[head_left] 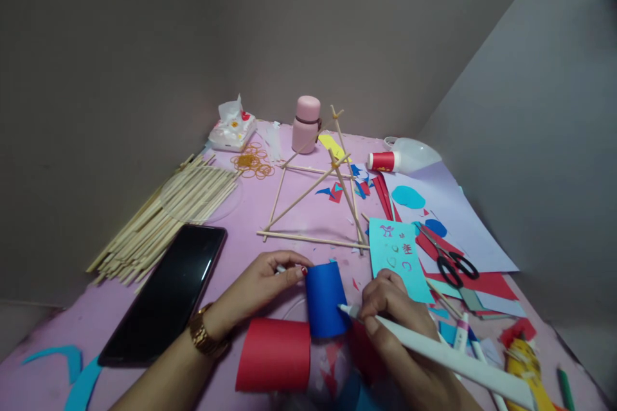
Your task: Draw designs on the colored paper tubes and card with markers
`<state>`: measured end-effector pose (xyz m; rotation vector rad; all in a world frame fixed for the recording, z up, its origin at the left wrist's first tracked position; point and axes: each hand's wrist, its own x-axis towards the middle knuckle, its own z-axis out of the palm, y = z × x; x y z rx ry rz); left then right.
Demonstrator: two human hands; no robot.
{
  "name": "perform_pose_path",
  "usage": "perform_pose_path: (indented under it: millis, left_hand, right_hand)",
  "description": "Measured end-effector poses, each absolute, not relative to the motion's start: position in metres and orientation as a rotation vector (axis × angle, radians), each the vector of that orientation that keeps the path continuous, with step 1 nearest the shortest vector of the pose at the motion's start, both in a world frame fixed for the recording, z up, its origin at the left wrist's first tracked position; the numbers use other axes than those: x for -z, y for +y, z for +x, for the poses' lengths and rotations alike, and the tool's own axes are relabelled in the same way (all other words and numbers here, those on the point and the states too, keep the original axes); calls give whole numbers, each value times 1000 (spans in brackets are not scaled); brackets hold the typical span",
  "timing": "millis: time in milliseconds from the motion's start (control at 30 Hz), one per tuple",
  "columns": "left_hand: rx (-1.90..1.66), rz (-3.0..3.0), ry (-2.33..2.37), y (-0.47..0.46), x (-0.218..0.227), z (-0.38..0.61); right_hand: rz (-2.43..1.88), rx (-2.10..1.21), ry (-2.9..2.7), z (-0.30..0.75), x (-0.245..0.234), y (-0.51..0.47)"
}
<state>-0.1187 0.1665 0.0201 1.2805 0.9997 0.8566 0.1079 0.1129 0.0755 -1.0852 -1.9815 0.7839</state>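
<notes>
My left hand (267, 282) wears a gold watch (205, 332) and pinches the upper left edge of a curved blue paper piece (326, 302). A small white end of something shows among its fingers; I cannot make out what it is. In my right hand (398, 308) is a white marker (443, 353), its tip touching or very near the right side of the blue paper. A curved red paper piece (274, 354) lies below my left hand. Beyond my right hand is a light blue card (399, 257) with drawn marks on it.
Behind my hands stands a wooden stick frame (313, 242). Left are a black phone (166, 295), a bundle of sticks (159, 225), rubber bands (253, 160) and tissues (234, 128). A pink flask (306, 125) stands behind. Scissors (450, 263), paper scraps and a paper cup (383, 161) lie right.
</notes>
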Motion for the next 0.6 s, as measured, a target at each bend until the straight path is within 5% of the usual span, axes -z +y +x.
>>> perform_pose_path:
  millis: [600]
  left_hand:
    - [-842, 1257, 1023, 165, -22, -117]
  right_hand:
    - [-1121, -764, -1962, 107, -77, 113]
